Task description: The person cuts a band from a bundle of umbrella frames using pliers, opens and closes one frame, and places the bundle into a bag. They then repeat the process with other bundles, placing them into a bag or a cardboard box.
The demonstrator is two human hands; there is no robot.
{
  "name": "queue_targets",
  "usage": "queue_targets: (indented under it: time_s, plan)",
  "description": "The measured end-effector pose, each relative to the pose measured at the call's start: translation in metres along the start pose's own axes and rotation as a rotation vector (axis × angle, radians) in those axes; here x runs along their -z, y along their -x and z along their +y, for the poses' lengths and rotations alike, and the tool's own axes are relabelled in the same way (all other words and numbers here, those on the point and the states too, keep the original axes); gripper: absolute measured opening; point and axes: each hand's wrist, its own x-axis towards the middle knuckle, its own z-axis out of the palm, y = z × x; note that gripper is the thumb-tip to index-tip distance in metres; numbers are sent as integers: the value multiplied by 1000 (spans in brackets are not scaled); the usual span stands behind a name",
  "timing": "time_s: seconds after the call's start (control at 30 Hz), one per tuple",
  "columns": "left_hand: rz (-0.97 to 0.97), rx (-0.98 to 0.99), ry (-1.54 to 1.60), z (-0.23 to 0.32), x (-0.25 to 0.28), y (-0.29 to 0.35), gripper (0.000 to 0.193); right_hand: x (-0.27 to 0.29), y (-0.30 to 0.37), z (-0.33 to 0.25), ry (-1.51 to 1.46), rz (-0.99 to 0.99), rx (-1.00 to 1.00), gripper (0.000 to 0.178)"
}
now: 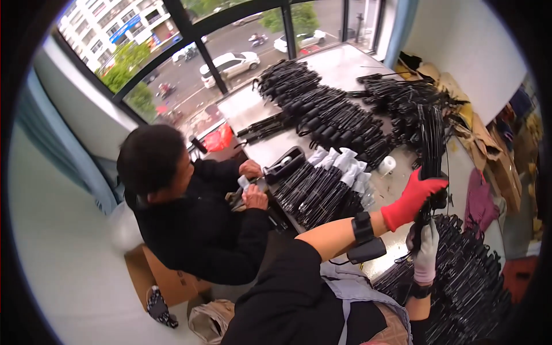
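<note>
A black umbrella frame (431,135), with its folded ribs upright, is held over the right part of the table. My left hand (415,198), in a red glove with a dark palm, is closed around its lower part. Just below, my right hand (426,253), in a pale pink and white glove, grips the bottom end; its fingers are partly hidden. Whether one frame or several are in my hands is hard to make out. Beneath my right hand lies a large pile of black umbrella frames (460,282).
More umbrella frames (339,115) cover the white table (345,60) toward the window. Frames with white-wrapped ends (322,184) lie beside a white roll (387,165). A co-worker (195,201) at left handles a small pale piece. Brown cardboard (489,149) and purple cloth (480,201) sit at right.
</note>
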Motion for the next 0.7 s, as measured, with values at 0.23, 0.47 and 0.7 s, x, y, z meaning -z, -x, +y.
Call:
queue_targets:
  time_s: [0.23,0.47,0.7]
  plan:
    - [-99,-12,33,18,-29,-11,31,-8,-30,6,483,328,481,29]
    - [36,-147,-634,-25,-19,39,41,47,-35,48,485,246,439,32]
    - [177,-176,-708,-3,-3,32,44,20,-39,54,633,90,428,32]
